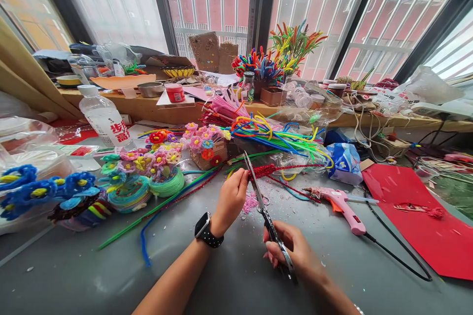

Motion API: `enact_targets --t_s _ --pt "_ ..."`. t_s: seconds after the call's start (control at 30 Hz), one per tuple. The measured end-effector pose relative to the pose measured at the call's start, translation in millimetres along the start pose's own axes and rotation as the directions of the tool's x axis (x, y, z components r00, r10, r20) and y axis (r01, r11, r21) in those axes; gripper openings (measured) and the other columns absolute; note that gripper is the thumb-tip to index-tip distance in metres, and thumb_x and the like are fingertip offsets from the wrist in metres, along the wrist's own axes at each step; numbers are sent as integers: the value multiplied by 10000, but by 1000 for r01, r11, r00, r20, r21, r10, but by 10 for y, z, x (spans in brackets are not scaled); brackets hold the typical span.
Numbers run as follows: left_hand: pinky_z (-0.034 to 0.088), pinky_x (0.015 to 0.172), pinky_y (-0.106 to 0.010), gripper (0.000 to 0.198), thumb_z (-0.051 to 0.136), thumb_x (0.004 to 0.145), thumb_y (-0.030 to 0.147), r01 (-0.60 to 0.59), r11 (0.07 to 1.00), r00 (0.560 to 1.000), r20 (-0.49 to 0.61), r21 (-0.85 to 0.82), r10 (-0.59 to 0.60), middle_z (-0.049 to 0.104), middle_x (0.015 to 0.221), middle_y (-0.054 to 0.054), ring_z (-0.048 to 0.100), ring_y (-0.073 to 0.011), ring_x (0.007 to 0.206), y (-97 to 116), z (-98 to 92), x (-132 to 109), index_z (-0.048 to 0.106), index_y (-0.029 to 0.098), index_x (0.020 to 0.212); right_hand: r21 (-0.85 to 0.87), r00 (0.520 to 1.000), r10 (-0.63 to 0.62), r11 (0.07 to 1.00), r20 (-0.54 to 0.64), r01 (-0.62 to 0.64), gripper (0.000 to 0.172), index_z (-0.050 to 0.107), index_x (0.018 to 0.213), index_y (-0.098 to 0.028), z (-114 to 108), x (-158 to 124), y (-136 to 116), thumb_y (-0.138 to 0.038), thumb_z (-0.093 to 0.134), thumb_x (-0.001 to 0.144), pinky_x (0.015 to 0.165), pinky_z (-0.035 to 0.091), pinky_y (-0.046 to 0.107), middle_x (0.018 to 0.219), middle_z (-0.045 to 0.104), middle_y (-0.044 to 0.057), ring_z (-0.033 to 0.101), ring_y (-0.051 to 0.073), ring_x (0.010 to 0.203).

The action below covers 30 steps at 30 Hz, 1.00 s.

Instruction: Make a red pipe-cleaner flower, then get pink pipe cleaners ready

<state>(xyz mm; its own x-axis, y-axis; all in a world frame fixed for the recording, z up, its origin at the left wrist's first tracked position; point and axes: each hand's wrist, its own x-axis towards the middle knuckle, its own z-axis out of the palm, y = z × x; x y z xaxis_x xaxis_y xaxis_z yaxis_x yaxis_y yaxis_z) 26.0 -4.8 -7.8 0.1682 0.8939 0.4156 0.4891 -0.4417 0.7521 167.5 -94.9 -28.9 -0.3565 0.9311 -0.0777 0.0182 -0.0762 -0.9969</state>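
Observation:
My left hand (232, 200), with a black-strapped watch at its wrist, is closed around a bundle of red glittery pipe cleaners (263, 171). Part of the bundle sticks out to the right of the fingers, with loose strands trailing beyond. A pair of long scissors (268, 224) is in my right hand (290, 248). The blades point up and away and cross in front of the red bundle beside my left fingers; whether they touch it I cannot tell. Pink clippings (250, 202) lie on the grey table underneath, near a second pair of small scissor handles, partly hidden.
A pink glue gun (342, 206) with its black cord and a red sheet (424, 221) lie to the right. Pipe-cleaner flower pots (166, 182) and a water bottle (105, 118) stand at left. Colourful pipe cleaners (281, 135) are heaped behind my hands, before a cluttered window sill.

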Motion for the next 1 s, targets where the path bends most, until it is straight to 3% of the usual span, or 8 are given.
enact_targets --t_s 0.17,0.4,0.63,0.73,0.87,1.0 --pt "283 498 -222 270 270 838 319 -22 999 998 67 -23 23 365 566 28 323 -94 525 42 -9 -11 317 191 605 -20 1000 -10 1000 -12 10 408 455 744 -157 -31 -8 0 -538 548 630 589 425 263 569 404 -49 397 74 504" --pt "274 512 -228 272 266 842 310 -10 999 998 53 -31 12 346 554 37 317 -97 515 37 1 3 300 194 598 -48 996 35 998 -76 -39 329 454 664 -156 14 -4 -16 -432 625 610 474 383 205 502 427 -58 468 81 467" --pt "253 520 -233 279 261 847 310 -33 999 986 162 -12 35 348 557 34 309 -101 521 41 51 -24 291 193 595 -59 983 73 995 -171 -84 283 411 633 -169 22 -15 -29 -415 522 716 391 344 179 417 424 -70 424 61 364" --pt "254 522 -232 281 259 845 316 -32 999 988 153 -10 33 346 558 33 313 -102 522 28 48 -15 290 193 594 -63 981 60 995 -187 -73 293 415 627 -167 -1 -24 -63 -426 521 716 409 359 180 423 410 -69 430 63 385" --pt "254 525 -227 280 261 840 329 -32 999 993 118 30 29 361 560 32 328 -101 525 -31 -53 39 302 192 599 -95 964 49 993 -261 -76 314 447 662 -163 -80 -44 -126 -464 534 685 411 374 187 449 417 -64 426 66 387" --pt "258 530 -225 285 270 829 343 -17 992 977 214 126 -10 379 560 31 347 -102 536 -101 -211 109 329 186 599 -227 921 46 963 -388 -144 330 490 704 -164 -251 -132 -164 -493 503 684 428 392 196 476 438 -50 459 84 414"
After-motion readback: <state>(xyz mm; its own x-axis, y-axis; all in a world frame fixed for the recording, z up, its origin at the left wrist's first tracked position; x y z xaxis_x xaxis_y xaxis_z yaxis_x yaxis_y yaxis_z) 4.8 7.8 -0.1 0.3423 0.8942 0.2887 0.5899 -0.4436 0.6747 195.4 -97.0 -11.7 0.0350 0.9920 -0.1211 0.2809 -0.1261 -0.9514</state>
